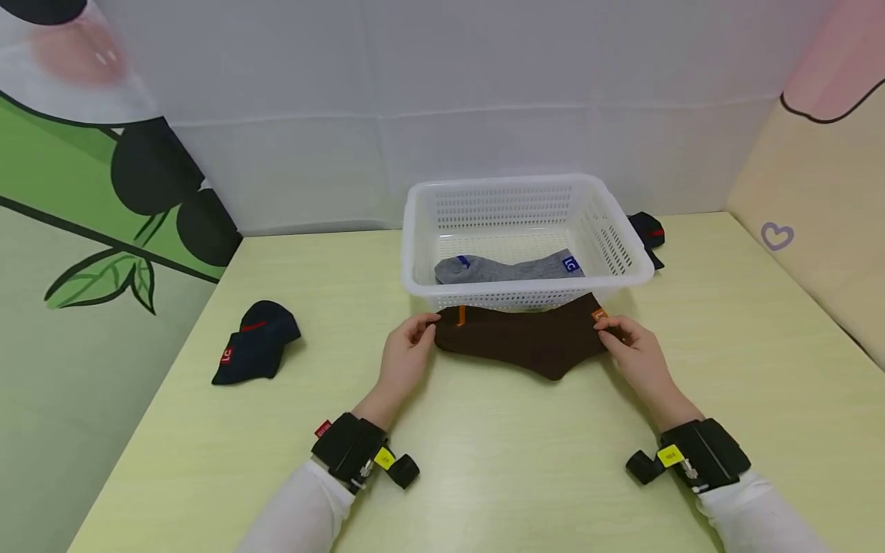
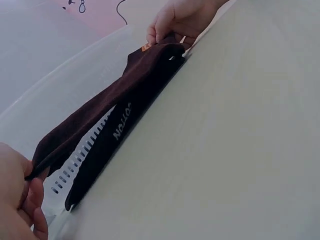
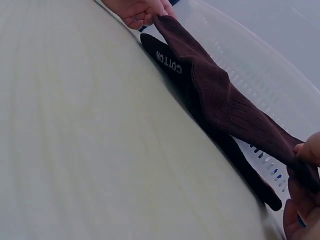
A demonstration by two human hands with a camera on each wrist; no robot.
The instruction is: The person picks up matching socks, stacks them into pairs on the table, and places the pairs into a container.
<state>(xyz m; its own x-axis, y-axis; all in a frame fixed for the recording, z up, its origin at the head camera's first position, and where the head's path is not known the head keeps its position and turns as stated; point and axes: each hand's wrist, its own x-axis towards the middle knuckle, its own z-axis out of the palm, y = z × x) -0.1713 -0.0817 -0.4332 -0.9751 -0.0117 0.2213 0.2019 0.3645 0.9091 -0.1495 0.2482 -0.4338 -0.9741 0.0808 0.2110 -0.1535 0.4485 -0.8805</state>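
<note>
A brown sock (image 1: pixel 518 338) with orange marks is stretched sideways in front of the white basket. My left hand (image 1: pixel 404 357) pinches its toe end, and my right hand (image 1: pixel 639 361) pinches the cuff by the orange label. In both wrist views the sock hangs above the table, and a second dark sock (image 3: pixel 170 62) with "COTTON" lettering shows beneath it. Whether the two are joined I cannot tell. Inside the basket (image 1: pixel 415 280) lies a grey sock (image 1: pixel 512 270) with blue marks.
Navy socks (image 1: pixel 256 349) with red marks lie on the table (image 1: pixel 539 476) at the left. Another dark sock (image 1: pixel 647 230) with a red mark sits behind the basket's right side, partly hidden. A grey curtain-like backdrop (image 1: pixel 311 169) stands behind the table.
</note>
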